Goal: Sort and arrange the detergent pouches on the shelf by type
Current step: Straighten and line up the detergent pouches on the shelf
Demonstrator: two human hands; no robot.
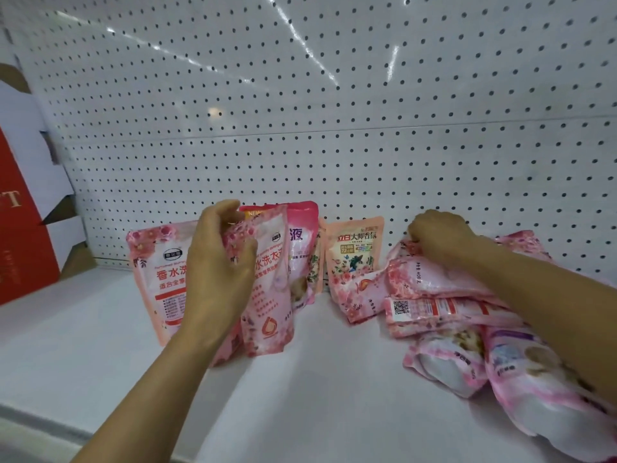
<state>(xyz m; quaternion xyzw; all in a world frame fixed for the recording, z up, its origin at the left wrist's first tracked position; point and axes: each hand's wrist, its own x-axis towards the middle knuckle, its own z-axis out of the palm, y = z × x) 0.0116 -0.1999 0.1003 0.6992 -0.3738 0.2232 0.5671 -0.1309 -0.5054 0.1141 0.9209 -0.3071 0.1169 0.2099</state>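
Note:
On the white shelf, my left hand grips the top of an upright pink floral pouch. A matching pouch stands just left of it. Behind them stands a darker pink pouch, and a peach pouch stands at the middle against the back panel. My right hand pinches the top edge of a pink pouch on a loose pile of lying pouches at the right. At the pile's front lies a pouch with a purple label.
A white pegboard forms the back wall of the shelf. A red carton with a white folded flap stands at the far left. The shelf's front edge runs along the bottom left.

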